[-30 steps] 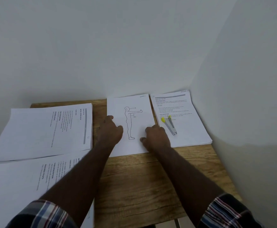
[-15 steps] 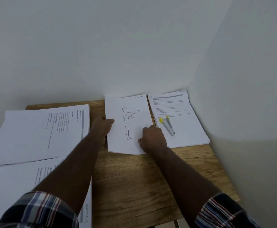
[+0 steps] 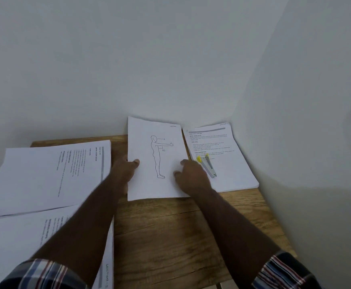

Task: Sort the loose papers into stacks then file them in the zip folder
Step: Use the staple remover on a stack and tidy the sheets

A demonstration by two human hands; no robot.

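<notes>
The desk (image 3: 170, 236) runs out of view at its near edge; two printed stacks (image 3: 45, 174) at left are cut off by the picture's edge, their small print unreadable; the figure-drawing stack (image 3: 149, 180), formerly flat, now tilts up against the wall; left hand (image 3: 124, 170) pinches its left edge, thumb on top; right hand (image 3: 191, 176), fingers curled, presses its right side, grip uncertain; a yellow-tipped tool (image 3: 207, 166) lies on the right stack (image 3: 228, 163).

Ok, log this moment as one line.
phase: squaring stack | left hand: grips left edge of white figure-drawing paper stack | right hand: rests on it | yellow-handled staple remover: on right text stack
</notes>
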